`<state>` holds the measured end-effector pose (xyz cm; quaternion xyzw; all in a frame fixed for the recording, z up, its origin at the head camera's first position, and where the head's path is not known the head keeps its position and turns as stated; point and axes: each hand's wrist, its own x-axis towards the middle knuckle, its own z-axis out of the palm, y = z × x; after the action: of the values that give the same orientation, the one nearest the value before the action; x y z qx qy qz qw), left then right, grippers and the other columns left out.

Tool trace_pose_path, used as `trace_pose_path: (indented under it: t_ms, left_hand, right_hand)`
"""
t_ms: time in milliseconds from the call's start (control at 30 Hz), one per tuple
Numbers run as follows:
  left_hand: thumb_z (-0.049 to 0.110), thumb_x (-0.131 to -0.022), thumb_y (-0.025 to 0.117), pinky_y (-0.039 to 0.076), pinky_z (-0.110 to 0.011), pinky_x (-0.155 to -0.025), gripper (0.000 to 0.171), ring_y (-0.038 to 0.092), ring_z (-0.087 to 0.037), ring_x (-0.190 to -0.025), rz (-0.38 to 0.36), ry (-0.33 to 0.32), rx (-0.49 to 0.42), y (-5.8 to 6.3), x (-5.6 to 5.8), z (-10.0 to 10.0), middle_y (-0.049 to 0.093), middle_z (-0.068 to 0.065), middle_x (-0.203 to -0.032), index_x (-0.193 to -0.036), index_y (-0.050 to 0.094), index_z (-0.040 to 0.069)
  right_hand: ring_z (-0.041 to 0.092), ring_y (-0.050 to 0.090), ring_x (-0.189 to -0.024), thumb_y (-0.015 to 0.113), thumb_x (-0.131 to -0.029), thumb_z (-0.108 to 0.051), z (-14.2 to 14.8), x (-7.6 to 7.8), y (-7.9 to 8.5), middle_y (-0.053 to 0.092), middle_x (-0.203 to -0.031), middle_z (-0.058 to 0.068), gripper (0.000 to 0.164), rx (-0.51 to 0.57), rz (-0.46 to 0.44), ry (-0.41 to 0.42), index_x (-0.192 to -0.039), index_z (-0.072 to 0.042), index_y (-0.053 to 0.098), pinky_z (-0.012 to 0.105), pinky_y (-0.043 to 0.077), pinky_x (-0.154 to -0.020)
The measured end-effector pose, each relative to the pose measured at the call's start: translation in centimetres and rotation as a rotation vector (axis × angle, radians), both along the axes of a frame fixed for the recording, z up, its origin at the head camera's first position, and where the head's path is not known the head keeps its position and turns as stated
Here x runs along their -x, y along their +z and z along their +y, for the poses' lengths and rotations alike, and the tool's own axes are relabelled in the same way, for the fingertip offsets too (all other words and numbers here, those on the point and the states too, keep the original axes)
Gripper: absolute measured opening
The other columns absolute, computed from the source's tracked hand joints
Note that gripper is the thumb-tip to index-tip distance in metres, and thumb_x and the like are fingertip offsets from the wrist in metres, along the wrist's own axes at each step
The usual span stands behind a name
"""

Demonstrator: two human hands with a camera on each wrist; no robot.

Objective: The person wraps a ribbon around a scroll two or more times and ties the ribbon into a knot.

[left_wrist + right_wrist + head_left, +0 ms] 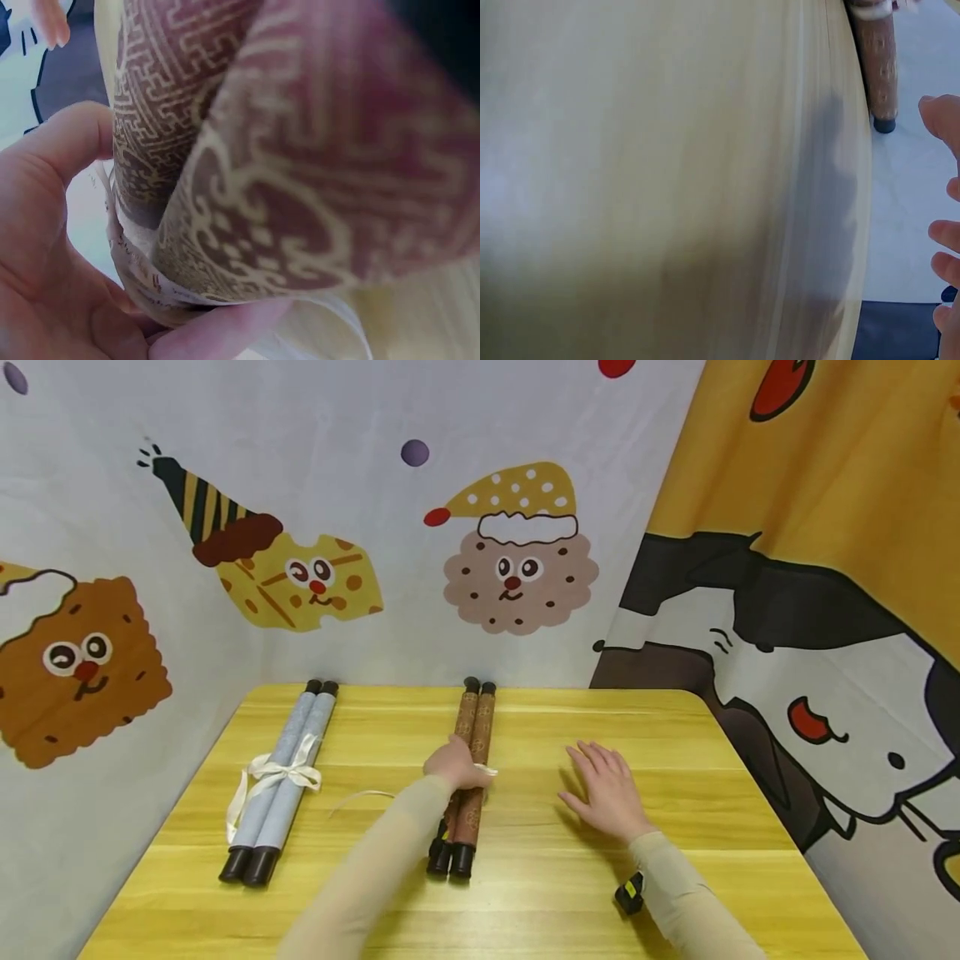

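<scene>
A brown patterned scroll [469, 817], rolled from both ends into two rods with dark end caps, lies lengthwise mid-table. My left hand [454, 763] grips it around its middle, where a white ribbon [486, 770] goes round both rolls. Up close in the left wrist view, the thumb and fingers [214, 330] curl about the ribbon and the brown rolls. A loose ribbon end [367, 793] trails on the table to the left. To the right of the scroll, my right hand [609, 793] hovers with spread fingers and holds nothing.
At the table's left lies a light blue scroll [281, 802], its two rolls tied with a white ribbon bow [283, 772]. The wooden table [540, 902] meets a printed cloth [345, 652] at its back edge. A yellow curtain [840, 485] hangs at the right.
</scene>
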<state>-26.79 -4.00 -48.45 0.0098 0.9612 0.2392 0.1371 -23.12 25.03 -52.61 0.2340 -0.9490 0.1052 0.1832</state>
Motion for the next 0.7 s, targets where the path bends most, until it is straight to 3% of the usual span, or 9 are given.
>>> trace_pose_path:
  t_ms: [133, 333, 700]
  left_hand:
    - [0.048, -0.074, 0.077, 0.053, -0.042, -0.076, 0.099, 0.062, -0.028, -0.090, -0.003, -0.019, -0.056, -0.1, -0.4, -2.1, 0.061, -0.021, -0.116, -0.143, 0.035, -0.009]
    - [0.044, -0.079, 0.073, 0.051, -0.047, -0.088, 0.100, 0.061, -0.035, -0.105, -0.016, -0.024, -0.129, 0.2, -1.0, -5.1, 0.052, -0.029, -0.133, -0.146, 0.027, -0.014]
    - [0.040, -0.078, 0.073, 0.050, -0.050, -0.088, 0.095, 0.059, -0.039, -0.105, -0.020, 0.059, -0.141, 0.5, -1.7, -11.6, 0.053, -0.032, -0.127, -0.140, 0.030, -0.018]
  right_hand:
    - [0.043, 0.037, -0.134, 0.076, -0.084, -0.043, 0.4, 0.1, 0.0, 0.046, -0.145, 0.022, 0.078, 0.007, -0.012, -0.034, -0.145, -0.006, 0.046, 0.063, 0.020, -0.110]
    - [0.043, 0.037, -0.133, 0.073, -0.085, -0.044, 1.8, 0.5, -0.2, 0.046, -0.144, 0.023, 0.077, 0.016, 0.005, -0.072, -0.145, -0.006, 0.046, 0.065, 0.023, -0.108]
    - [0.045, 0.037, -0.131, 0.075, -0.084, -0.040, 4.0, 0.5, 0.4, 0.047, -0.141, 0.026, 0.075, 0.047, 0.020, -0.097, -0.142, -0.001, 0.048, 0.065, 0.024, -0.105]
